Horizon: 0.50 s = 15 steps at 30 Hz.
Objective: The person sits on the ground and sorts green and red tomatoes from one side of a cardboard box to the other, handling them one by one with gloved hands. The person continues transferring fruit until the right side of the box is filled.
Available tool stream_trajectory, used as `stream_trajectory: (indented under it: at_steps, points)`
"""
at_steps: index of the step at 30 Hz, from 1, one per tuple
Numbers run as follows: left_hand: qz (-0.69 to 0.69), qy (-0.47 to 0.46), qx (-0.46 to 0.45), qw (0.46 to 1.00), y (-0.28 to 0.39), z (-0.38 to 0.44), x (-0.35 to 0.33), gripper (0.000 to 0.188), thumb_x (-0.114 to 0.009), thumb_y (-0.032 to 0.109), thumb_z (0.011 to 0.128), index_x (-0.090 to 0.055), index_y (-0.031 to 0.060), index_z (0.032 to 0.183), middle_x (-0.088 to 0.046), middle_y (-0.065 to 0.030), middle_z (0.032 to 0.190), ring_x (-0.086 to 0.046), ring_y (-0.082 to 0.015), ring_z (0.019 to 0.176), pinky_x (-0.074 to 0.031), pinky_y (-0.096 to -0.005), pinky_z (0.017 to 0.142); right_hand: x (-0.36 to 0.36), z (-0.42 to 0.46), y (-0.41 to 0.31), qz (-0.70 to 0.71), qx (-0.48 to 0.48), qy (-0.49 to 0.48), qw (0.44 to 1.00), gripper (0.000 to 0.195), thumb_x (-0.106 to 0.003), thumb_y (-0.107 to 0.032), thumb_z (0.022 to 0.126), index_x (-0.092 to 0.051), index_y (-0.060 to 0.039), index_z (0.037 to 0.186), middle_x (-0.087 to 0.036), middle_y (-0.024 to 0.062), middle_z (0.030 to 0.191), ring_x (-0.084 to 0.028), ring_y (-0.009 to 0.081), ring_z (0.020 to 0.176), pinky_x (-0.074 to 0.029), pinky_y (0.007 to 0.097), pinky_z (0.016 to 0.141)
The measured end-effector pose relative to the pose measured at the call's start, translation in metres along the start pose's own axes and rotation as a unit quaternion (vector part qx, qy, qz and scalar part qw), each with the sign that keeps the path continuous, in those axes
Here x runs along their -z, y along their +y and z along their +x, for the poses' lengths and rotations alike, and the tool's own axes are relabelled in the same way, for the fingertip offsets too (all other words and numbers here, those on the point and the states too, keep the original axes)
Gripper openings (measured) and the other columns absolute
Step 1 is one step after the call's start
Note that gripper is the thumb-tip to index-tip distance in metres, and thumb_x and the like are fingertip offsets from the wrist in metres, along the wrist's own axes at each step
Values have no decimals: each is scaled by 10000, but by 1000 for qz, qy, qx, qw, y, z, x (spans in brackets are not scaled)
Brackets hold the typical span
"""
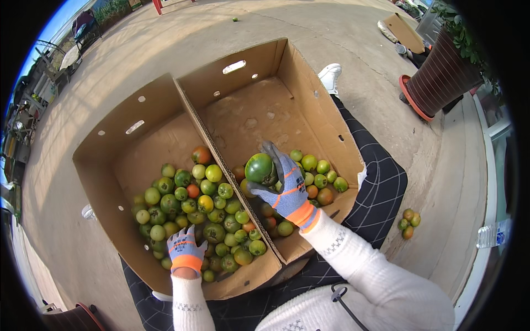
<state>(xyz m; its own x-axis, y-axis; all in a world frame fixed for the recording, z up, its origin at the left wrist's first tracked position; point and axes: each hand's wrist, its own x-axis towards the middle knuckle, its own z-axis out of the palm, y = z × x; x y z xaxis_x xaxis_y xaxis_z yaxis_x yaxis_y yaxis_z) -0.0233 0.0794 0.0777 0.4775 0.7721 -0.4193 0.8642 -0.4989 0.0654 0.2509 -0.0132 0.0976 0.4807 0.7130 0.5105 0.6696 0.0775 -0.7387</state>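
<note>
My right hand (285, 182), in a blue-grey work glove with a dark palm and orange cuff, grips a large green tomato (260, 169). It is above the right compartment of a cardboard box (321, 118). Smaller green and reddish tomatoes (320, 181) lie under and beside it. In the left compartment, my left hand (185, 247), gloved alike, reaches down into a pile of mostly green tomatoes (214, 233). Its thumb is apart from the fingers; the fingertips are partly hidden, so any hold there is unclear. A cardboard divider (211, 145) separates the two compartments.
The box sits between my legs in checked trousers (372, 165). On the concrete floor at right lie a small cluster of tomatoes (408, 223) and a plastic bottle (492, 234). A large plant pot (441, 72) stands on a red saucer. One green tomato (235, 19) lies far ahead.
</note>
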Motion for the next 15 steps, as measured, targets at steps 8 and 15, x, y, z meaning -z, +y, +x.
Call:
stream_trajectory:
  at_steps: [8,15]
  points:
    - [180,-99,147,967,11,4,-26,775,-741,212,718,-420,212,1423,-310,-140,1501,-385,-340,1325,-423,-444,1004,4,-12,83,-19,-336,44,941,791,-752,-286,805,-346,-124,1465,-507,155,1348,-560,340,1150,-471,404,953]
    - [73,-79,159,981,-4,13,-14,900,-802,48,640,-388,164,1430,-287,-170,1507,-453,-365,1270,-492,-393,984,-3,-9,60,-22,-154,88,984,642,-727,-196,813,-450,-11,1361,-550,220,1280,-552,372,1158,-458,413,970]
